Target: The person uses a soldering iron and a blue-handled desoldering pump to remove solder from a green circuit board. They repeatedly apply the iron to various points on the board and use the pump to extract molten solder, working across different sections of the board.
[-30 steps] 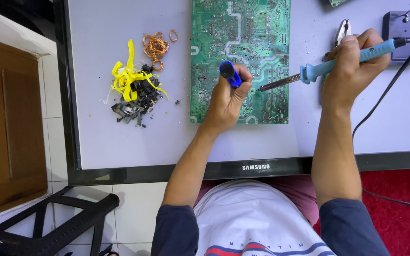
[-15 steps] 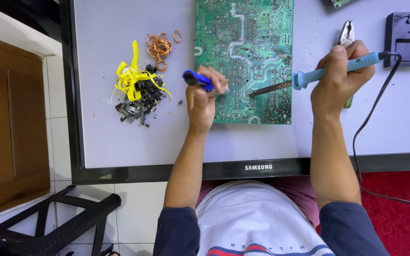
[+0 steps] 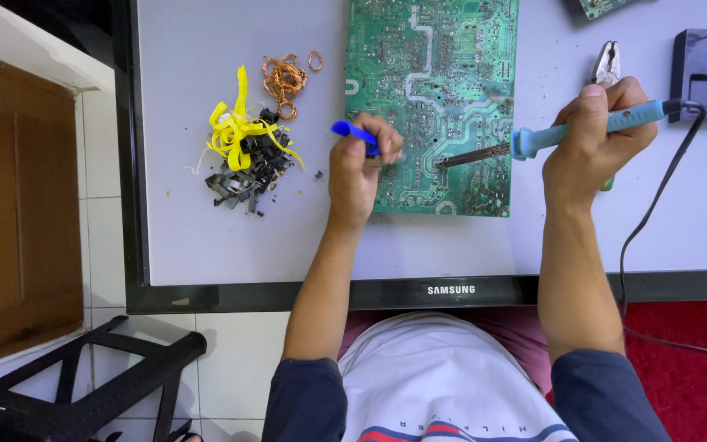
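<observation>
- my left hand [image 3: 358,168] is clamped on a blue tool [image 3: 352,132] at the circuit board's [image 3: 435,98] left edge.
- my right hand [image 3: 595,135] grips the soldering iron [image 3: 566,131], tip on the board.
- risk: lingering heat may lift a trace.
- risk: the cord [image 3: 656,205] may snag.

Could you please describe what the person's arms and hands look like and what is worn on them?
Both hands, the left hand and the right hand, are bare, with no gloves, rings or watch to be seen. The forearms are bare too. Dark blue sleeves are pushed up to about the elbows on both arms. No markings show on the sleeves.
</observation>
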